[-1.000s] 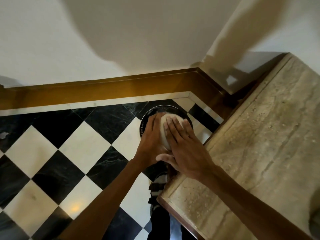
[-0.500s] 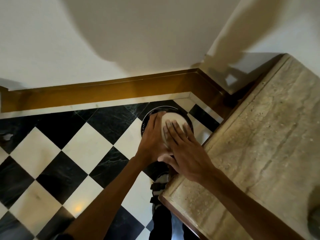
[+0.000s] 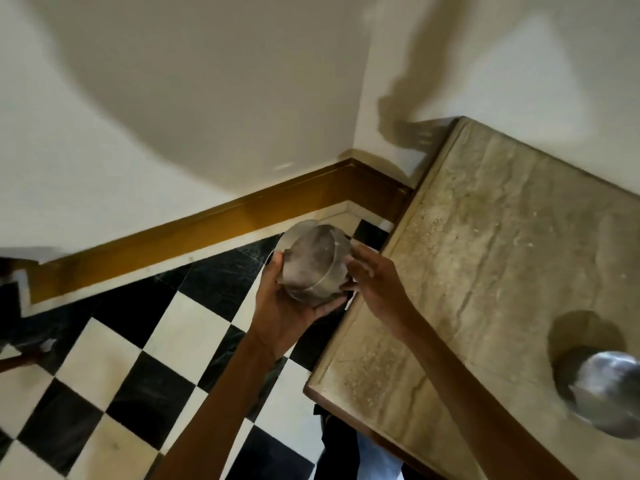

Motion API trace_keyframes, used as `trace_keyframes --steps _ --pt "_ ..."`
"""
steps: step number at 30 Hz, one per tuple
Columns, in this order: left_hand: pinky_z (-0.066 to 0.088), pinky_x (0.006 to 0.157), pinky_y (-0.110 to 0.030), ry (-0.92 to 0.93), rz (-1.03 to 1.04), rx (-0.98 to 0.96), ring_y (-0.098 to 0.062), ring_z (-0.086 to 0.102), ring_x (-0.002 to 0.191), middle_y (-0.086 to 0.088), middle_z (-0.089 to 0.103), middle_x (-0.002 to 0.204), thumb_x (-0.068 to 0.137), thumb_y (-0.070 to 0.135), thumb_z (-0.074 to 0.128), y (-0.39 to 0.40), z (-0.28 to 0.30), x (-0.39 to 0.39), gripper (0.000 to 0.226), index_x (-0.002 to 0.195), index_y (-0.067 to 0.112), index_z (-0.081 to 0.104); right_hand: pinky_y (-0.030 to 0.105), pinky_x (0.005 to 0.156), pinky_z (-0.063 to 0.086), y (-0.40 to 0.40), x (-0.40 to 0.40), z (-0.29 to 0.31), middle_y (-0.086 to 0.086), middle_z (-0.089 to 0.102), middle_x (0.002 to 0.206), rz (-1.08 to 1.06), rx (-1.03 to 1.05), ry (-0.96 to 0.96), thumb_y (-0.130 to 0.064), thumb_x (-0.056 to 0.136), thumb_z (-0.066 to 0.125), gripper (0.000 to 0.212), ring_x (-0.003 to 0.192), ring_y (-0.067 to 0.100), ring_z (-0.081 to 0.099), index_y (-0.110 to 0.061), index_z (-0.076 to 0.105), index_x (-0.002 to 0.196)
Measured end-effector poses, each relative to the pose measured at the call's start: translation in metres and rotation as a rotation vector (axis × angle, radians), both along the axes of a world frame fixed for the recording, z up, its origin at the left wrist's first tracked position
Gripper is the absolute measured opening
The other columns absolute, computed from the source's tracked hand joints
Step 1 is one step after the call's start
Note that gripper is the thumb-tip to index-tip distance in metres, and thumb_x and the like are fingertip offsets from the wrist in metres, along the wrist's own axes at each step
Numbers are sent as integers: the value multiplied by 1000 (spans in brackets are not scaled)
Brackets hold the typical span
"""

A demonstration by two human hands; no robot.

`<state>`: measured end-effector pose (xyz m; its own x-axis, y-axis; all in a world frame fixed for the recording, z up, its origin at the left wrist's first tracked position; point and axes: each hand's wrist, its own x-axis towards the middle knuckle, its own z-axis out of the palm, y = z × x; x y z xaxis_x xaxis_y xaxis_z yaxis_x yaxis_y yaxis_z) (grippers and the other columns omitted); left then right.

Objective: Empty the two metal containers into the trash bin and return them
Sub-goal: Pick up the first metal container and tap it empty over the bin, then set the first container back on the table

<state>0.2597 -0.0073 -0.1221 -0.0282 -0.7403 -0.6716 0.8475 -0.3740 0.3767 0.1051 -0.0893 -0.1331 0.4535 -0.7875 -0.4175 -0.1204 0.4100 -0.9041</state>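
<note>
My left hand [image 3: 280, 306] cups a round metal container [image 3: 311, 268] from below, holding it tilted above the floor with its flat bottom turned toward me. My right hand [image 3: 377, 285] is at the container's right side, with fingertips and thumb against its wall. A second metal container [image 3: 609, 393] stands on the stone table [image 3: 485, 271] at the lower right, blurred. The held container and my hands hide the trash bin on the floor in the corner.
The table's front corner lies just right of my hands. A black-and-white checkered floor [image 3: 138, 358] spreads to the left. A brown skirting board [image 3: 207, 226] runs along the white walls, which meet in a corner behind the container.
The container was low over the bin with my right palm flat on its bottom. It is higher and closer now, my right hand has slid to its side, and the view has swung right.
</note>
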Motion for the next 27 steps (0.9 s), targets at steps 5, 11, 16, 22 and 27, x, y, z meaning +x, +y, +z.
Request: trace_keyframes --steps 5,11,16,22,27 --pt "60 85 -61 -10 -82 113 -49 52 133 -21 51 150 79 65 64 -20 21 -46 77 142 24 50 23 68 61 -9 -65 28 -15 72 100 -96 -123 109 -10 96 58 34 93 -2 70 -17 61 129" --pt "64 77 -54 -520 -146 135 -31 69 114 -12 68 130 104 29 53 -51 31 -134 32 133 16 61 32 69 63 -21 -168 34 -1 77 97 -292 -54 280 -12 94 61 33 88 7 74 -16 65 126" --pt "64 81 -54 -726 -306 7 -30 67 120 -11 67 132 104 20 54 -84 23 -234 32 132 8 63 21 63 46 -44 -257 31 6 76 84 -338 -154 676 -11 89 58 23 73 22 68 -14 72 107" --pt "63 75 -61 -756 -309 44 -34 61 123 -20 60 134 102 15 61 -132 1 -315 29 125 -2 65 26 80 48 -78 -323 24 18 74 106 -327 -172 827 -4 91 55 27 97 32 70 -5 69 114" --pt "66 71 -46 -826 -318 73 -30 65 116 -15 61 128 103 22 58 -160 -3 -343 26 121 4 64 4 51 40 -102 -347 17 11 67 77 -358 -61 798 6 81 51 21 76 29 66 -2 70 87"
